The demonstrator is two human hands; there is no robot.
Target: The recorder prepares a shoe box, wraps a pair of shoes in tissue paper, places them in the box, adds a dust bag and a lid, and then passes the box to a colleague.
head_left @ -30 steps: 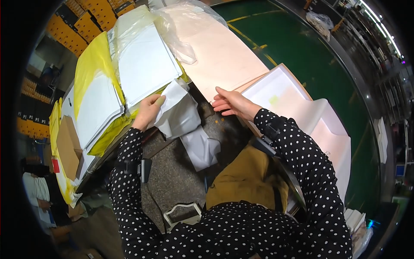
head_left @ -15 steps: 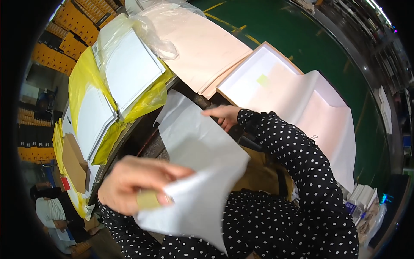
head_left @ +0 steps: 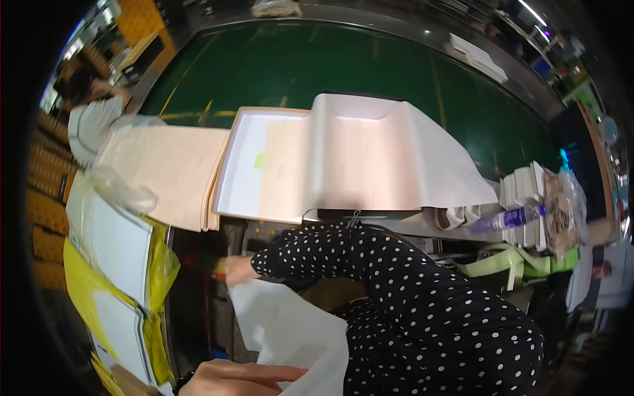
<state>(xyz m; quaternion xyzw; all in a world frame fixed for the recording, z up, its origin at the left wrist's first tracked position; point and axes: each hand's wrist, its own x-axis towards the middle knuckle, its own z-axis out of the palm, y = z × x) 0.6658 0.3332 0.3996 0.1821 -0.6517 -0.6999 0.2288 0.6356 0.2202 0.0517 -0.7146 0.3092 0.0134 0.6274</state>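
Note:
A thin white sheet of paper (head_left: pixel 290 330) hangs bent in front of my body. My right hand (head_left: pixel 239 270) is at its far left corner, closed on the edge, with the fingertips blurred. A small yellowish patch (head_left: pixel 220 266) shows beside those fingers; I cannot tell what it is. At the bottom of the view my left hand (head_left: pixel 231 379) lies over the sheet's near part, fingers together and pinching it, the thumb hidden. Beyond my right forearm, a shallow open box (head_left: pixel 224 188) with a white inside holds pale pink sheets (head_left: pixel 370 158), one curling over its right side.
Left of the box lies a stack of pale pink sheets (head_left: pixel 175 171) under clear plastic. White stacks (head_left: pixel 115 237) in yellow wrapping (head_left: pixel 89 284) stand at the left. A green belt (head_left: pixel 317 59) runs behind. At right are a purple-labelled bottle (head_left: pixel 508 219) and a green strap (head_left: pixel 502 261).
My view has swung right, so the box now sits in the middle. The sheet and my left hand appear lower; my right hand is now at the sheet's corner.

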